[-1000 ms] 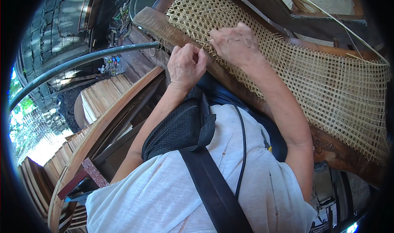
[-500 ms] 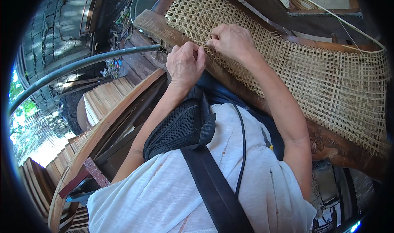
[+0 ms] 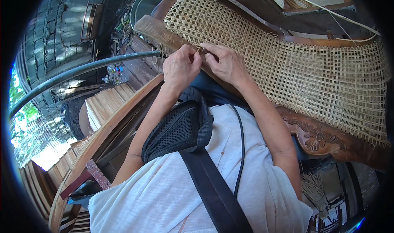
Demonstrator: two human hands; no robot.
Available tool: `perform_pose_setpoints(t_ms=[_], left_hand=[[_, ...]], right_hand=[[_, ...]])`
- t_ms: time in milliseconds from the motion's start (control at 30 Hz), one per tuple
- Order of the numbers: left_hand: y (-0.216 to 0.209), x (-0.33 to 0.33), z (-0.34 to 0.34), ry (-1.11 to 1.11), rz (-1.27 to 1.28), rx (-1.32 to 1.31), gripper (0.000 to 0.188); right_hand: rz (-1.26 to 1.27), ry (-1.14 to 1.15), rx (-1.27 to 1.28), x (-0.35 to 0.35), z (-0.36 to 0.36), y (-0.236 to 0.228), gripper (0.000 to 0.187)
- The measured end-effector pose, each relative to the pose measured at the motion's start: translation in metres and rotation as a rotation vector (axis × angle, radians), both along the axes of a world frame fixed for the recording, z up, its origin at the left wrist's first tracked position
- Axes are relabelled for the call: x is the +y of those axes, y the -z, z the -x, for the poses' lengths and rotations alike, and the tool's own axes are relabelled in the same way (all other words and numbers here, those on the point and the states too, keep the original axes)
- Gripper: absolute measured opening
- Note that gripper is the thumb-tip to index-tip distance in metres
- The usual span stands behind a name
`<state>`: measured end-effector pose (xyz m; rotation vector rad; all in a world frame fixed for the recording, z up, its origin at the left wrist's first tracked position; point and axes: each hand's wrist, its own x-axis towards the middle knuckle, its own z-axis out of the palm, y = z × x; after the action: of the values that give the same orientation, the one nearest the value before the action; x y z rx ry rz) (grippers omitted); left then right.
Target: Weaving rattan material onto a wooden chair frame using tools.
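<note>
A large wooden chair frame with woven cane webbing lies across my front, running from upper left to right. The weave is tight with small holes on the left and looser and squarer on the right. At the frame's near edge, my left hand has its fingers pinched. Close beside it, my right hand is pinched too, its fingertips almost meeting the left ones. A thin tan cane strand shows between the fingertips; the rest of it is hidden by the fingers.
A grey metal tube curves in from the left towards the frame. Stacked wooden pieces stand at left, and a bucket sits at the upper left. Long loose cane strands trail at upper right. A cane bundle lies lower right.
My right hand has come off the webbing, down and left to my left hand at the frame's edge. More of the frame's carved flower now shows at right.
</note>
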<state>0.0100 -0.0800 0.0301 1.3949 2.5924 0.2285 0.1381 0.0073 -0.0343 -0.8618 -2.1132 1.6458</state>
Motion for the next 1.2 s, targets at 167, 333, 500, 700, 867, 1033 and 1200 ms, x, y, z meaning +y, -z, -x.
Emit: perform_pose_setpoints(t_ms=[167, 333, 500, 700, 867, 1033, 1200], left_hand=[[0.005, 0.003, -0.006, 0.015, -0.071, 0.023, 0.019], [-0.006, 0.020, 0.011, 0.031, 0.042, 0.070, 0.017], [-0.011, 0.024, 0.012, 0.121, 0.106, 0.063, 0.018], [-0.010, 0.025, 0.018, 0.155, 0.096, 0.045, 0.019], [-0.011, 0.024, 0.025, 0.207, 0.118, -0.004, 0.018], [-0.003, 0.024, 0.016, 0.235, 0.061, 0.110, 0.017], [-0.008, 0.027, 0.016, 0.191, 0.130, 0.085, 0.015]], right_hand=[[0.106, 0.014, 0.101, 0.003, 0.007, 0.017, 0.036], [-0.089, -0.012, -0.072, 0.016, 0.000, 0.002, 0.037], [-0.027, -0.022, -0.263, 0.044, -0.004, -0.005, 0.027], [-0.364, -0.148, -0.355, 0.042, 0.016, -0.019, 0.018], [-0.440, -0.152, -0.398, 0.035, 0.028, -0.022, 0.022], [-0.242, -0.151, -0.338, 0.054, 0.018, -0.005, 0.017], [-0.225, -0.206, -0.330, 0.059, 0.021, -0.003, 0.017]])
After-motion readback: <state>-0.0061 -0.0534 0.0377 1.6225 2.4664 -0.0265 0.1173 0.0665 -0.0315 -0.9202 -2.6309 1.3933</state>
